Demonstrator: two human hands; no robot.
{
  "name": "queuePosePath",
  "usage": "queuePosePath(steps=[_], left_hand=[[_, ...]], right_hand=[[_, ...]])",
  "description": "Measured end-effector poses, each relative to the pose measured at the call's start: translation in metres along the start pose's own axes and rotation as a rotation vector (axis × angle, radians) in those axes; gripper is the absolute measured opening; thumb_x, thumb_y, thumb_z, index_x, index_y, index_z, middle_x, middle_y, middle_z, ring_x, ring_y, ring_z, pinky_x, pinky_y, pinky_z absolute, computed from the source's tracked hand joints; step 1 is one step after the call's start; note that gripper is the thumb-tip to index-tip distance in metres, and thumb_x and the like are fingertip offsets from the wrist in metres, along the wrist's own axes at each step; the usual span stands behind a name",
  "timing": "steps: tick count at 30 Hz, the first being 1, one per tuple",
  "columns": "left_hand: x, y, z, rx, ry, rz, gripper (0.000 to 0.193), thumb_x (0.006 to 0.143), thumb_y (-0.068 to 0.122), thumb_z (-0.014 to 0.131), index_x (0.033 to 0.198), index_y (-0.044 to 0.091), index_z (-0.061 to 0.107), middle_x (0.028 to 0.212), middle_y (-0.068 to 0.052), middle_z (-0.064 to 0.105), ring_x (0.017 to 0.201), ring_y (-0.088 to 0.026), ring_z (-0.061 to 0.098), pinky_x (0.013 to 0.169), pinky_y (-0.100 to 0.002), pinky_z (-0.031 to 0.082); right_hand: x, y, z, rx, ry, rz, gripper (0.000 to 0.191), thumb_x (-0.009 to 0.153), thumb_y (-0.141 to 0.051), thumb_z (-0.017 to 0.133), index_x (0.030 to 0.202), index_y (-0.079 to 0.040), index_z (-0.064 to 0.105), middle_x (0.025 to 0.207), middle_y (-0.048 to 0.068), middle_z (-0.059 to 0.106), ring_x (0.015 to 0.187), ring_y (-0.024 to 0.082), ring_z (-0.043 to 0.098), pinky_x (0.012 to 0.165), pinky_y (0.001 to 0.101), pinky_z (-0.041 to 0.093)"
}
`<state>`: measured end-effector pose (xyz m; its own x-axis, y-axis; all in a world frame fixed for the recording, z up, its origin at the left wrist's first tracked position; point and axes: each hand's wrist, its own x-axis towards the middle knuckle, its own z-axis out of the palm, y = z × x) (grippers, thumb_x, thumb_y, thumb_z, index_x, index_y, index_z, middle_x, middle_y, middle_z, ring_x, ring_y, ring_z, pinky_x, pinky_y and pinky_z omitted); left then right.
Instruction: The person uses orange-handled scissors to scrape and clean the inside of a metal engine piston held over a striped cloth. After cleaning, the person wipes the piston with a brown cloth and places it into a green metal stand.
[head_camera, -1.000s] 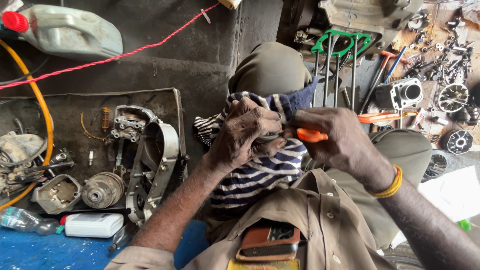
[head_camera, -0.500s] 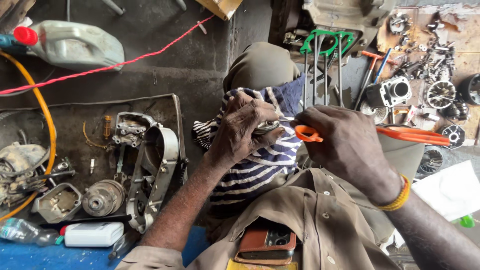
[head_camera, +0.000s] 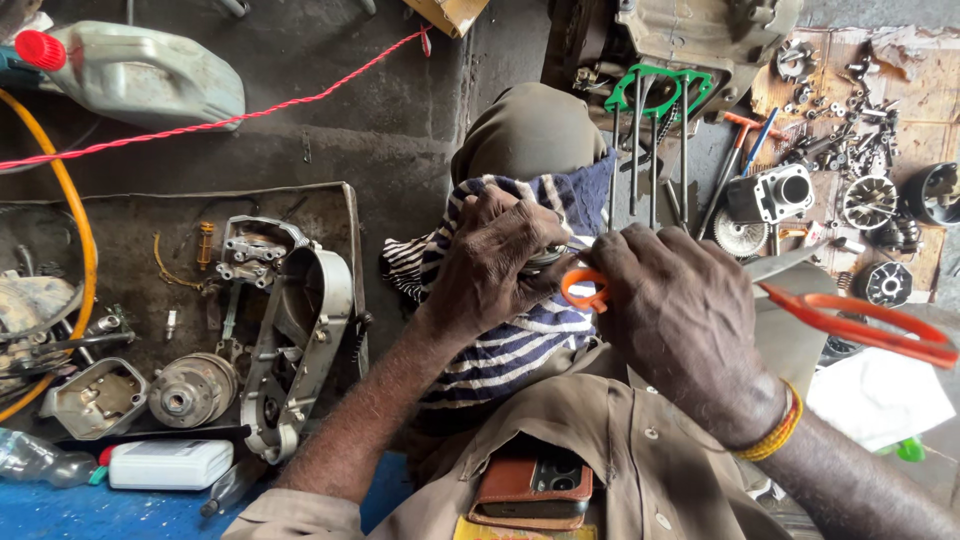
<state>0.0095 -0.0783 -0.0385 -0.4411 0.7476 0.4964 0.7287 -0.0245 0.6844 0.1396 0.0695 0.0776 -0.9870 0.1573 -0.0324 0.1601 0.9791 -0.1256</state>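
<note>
We pinch a small round metal part (head_camera: 545, 258) in our left hand (head_camera: 495, 262), over the blue-and-white striped cloth (head_camera: 520, 340). Our right hand (head_camera: 680, 325) grips orange-handled scissors (head_camera: 860, 325); a slip could likely nick fingers or drop the part among floor clutter.

Orange-handled tool (head_camera: 585, 290), loop end poking out betw. both hands, over lap. Small round metal part (head_camera: 545, 258), mostly hidden under left-hand fingers, pressed against striped blue-white cloth (head_camera: 510, 345). Cloth bunched, draped across knee, under the part.
</note>
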Motion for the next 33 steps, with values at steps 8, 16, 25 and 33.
queuePosePath(steps=[8,16,25,33], left_hand=[[0.002,-0.006,-0.011,-0.152,-0.003,-0.011,0.027,0.098,0.036,0.077,0.110,0.015,0.065,0.110,-0.001,0.070,0.109,-0.023,0.059,0.106,-0.041,0.043],[0.003,-0.014,-0.016,-0.288,-0.026,-0.024,0.026,0.096,0.032,0.079,0.108,0.013,0.065,0.108,-0.003,0.072,0.107,-0.023,0.063,0.106,-0.041,0.044],[0.005,-0.025,-0.014,-0.361,-0.072,-0.040,0.028,0.098,0.030,0.077,0.110,0.010,0.063,0.109,-0.005,0.070,0.111,-0.024,0.067,0.113,-0.045,0.043],[0.008,-0.015,-0.015,-0.257,-0.019,-0.064,0.022,0.093,0.021,0.070,0.111,0.012,0.060,0.104,-0.006,0.063,0.104,-0.026,0.059,0.105,-0.041,0.043]], right_hand=[[0.017,0.033,0.013,0.519,-0.025,-0.030,0.011,0.092,-0.019,0.073,0.100,-0.012,0.073,0.085,0.002,0.073,0.069,0.018,0.072,0.058,0.0331,0.058],[0.029,0.041,0.032,0.557,-0.051,-0.162,0.026,0.076,-0.013,0.075,0.101,-0.006,0.071,0.080,0.009,0.066,0.071,0.028,0.066,0.061,0.0395,0.052],[0.043,0.044,0.033,0.528,-0.104,-0.218,0.040,0.063,-0.020,0.075,0.099,-0.007,0.065,0.082,0.008,0.063,0.076,0.030,0.064,0.066,0.0423,0.051],[0.048,0.051,0.039,0.589,-0.181,-0.232,0.040,0.062,-0.021,0.073,0.098,-0.006,0.065,0.082,0.010,0.063,0.078,0.034,0.065,0.067,0.0441,0.051]])
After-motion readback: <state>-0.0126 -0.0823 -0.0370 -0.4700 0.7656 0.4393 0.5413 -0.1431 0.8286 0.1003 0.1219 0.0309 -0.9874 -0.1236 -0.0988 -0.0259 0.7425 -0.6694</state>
